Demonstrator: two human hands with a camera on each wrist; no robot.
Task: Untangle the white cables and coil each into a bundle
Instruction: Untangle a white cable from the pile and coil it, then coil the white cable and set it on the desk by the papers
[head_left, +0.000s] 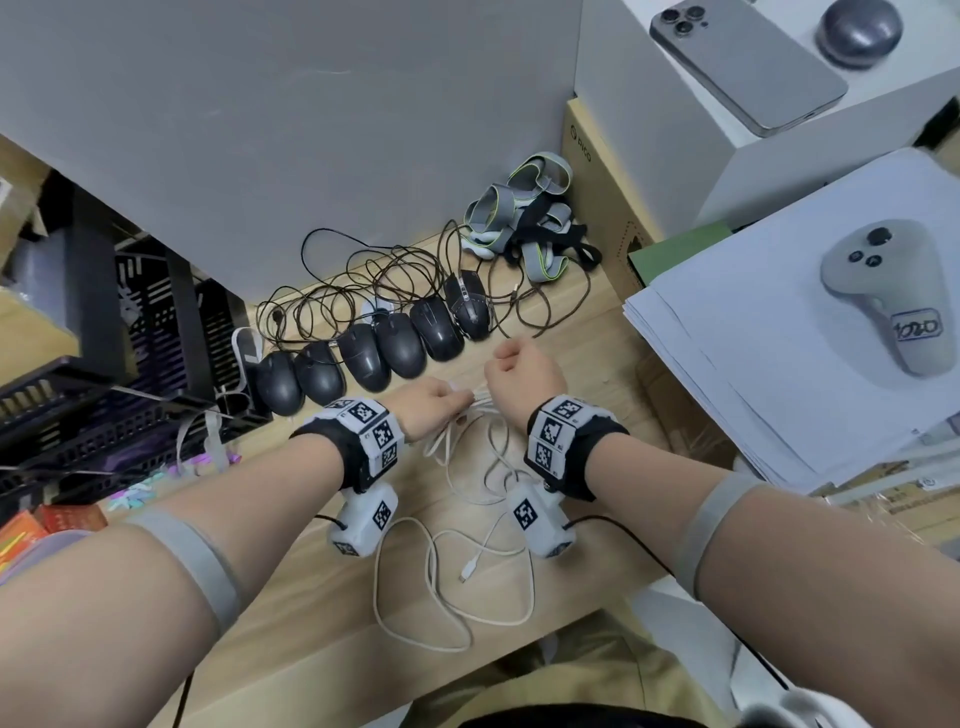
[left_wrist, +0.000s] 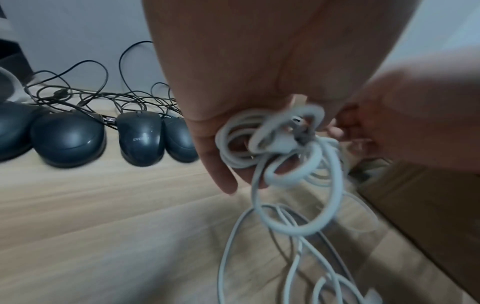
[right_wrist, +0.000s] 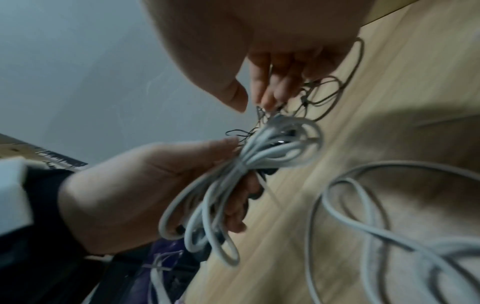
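My left hand (head_left: 441, 402) grips a half-wound bundle of white cable (head_left: 470, 402) above the wooden table (head_left: 311, 597). The left wrist view shows the coils (left_wrist: 280, 144) looped against the palm under the fingers (left_wrist: 223, 164). My right hand (head_left: 519, 369) hangs just to the right, wrist bent. Its fingertips (right_wrist: 267, 102) point down at the top of the bundle (right_wrist: 272, 148), thumb apart, with nothing visibly pinched. More white cable (head_left: 452, 587) trails from the bundle in loose loops on the table toward me, a connector (head_left: 466, 573) lying among them.
A row of black mice (head_left: 379, 348) with tangled dark cords (head_left: 363, 280) lies just beyond my hands. Grey straps (head_left: 530, 218) sit by a cardboard box (head_left: 597, 208). A paper stack (head_left: 753, 389) with a controller (head_left: 878, 291) is on the right, a black crate (head_left: 104, 364) on the left.
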